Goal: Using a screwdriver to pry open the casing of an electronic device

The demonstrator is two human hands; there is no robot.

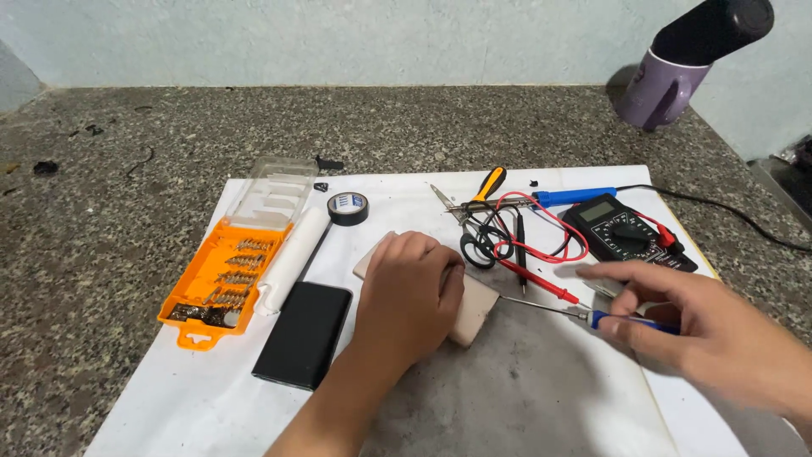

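Beige block: one block (pixel 470 311) with rounded corners and a smooth face, lying flat near the middle of the white sheet (pixel 397 199); most of it is hidden under the left hand.
Left hand: the left hand (pixel 408 296) lies palm down on the block, fingers together and pressing on it, not wrapped around.
Right hand: the right hand (pixel 710 326), to the right of the block, has its fingers closed around one screwdriver (pixel 584 316) with a blue handle.
Screwdriver tip: the thin metal shaft points left and reaches the right edge of the block.
Left of the block: one black flat device (pixel 304 334), one white tube (pixel 292 261), one orange bit case (pixel 227 283) with clear lid open.
Behind the block: one roll of black tape (pixel 348 207), one pair of scissors (pixel 474 241), one tool with a yellow handle (pixel 488 183).
Behind and right of the block: one black multimeter (pixel 622 230) with red and black leads, one soldering iron (pixel 575 196) with a blue handle.
Far right, off the sheet: one purple and black lamp (pixel 685 59).
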